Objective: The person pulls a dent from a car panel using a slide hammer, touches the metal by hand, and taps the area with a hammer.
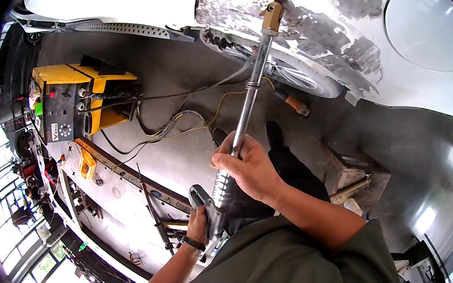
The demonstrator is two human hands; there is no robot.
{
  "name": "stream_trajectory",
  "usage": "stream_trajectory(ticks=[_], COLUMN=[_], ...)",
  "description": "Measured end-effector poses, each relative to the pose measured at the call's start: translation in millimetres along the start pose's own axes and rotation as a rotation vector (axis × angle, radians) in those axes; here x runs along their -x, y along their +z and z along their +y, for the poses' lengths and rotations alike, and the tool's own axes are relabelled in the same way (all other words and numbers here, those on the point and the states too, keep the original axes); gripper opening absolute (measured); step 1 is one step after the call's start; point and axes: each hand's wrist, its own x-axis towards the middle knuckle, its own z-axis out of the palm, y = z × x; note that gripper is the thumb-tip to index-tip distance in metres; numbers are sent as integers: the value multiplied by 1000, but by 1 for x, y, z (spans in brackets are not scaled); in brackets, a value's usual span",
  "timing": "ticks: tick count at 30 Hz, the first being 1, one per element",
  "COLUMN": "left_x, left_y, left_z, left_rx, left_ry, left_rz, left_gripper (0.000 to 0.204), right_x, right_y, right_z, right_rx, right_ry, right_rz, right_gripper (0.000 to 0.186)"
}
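Observation:
A long metal dent puller (pixel 250 96) runs up from my hands to the car body. Its brass-coloured head (pixel 272 18) meets the white panel (pixel 319 31) above the wheel arch, where the paint is sanded to grey patches and bare metal. Around the chrome shaft, just above the coil spring, my right hand (pixel 251 167) is closed. Lower down, my left hand (pixel 197 225) grips the dark rear handle, its fingers partly hidden. Behind the shaft, part of the car's wheel (pixel 302 77) shows beneath the arch.
A yellow and black machine (pixel 61 104) with dials stands on the left, its cables looping across the floor. An orange power tool (pixel 297 105) lies near the wheel. To my right is a worn stool (pixel 361 172); a long bar (pixel 131 178) lies at lower left.

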Motion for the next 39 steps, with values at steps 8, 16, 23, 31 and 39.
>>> stream_trajectory(ticks=[8, 16, 23, 31, 39], left_x=[-11, -45, -37, -40, -49], left_y=[-11, -22, -24, -28, 0], left_z=[-3, -19, 0, 22, 37], left_rx=[290, 171, 354, 153, 16], left_ry=[-155, -145, -59, 380, -367], left_rz=[-125, -145, 8, 228, -270], left_gripper=[40, 55, 44, 33, 45], right_x=[-30, -15, -22, -33, -10], right_y=[0, 8, 11, 1, 5], right_z=[-38, 30, 32, 4, 15], right_rx=[60, -198, -114, 163, 134], right_ry=[-133, -351, -239, -70, -87], right_rz=[131, 124, 84, -15, 95], right_gripper=[21, 12, 13, 26, 18])
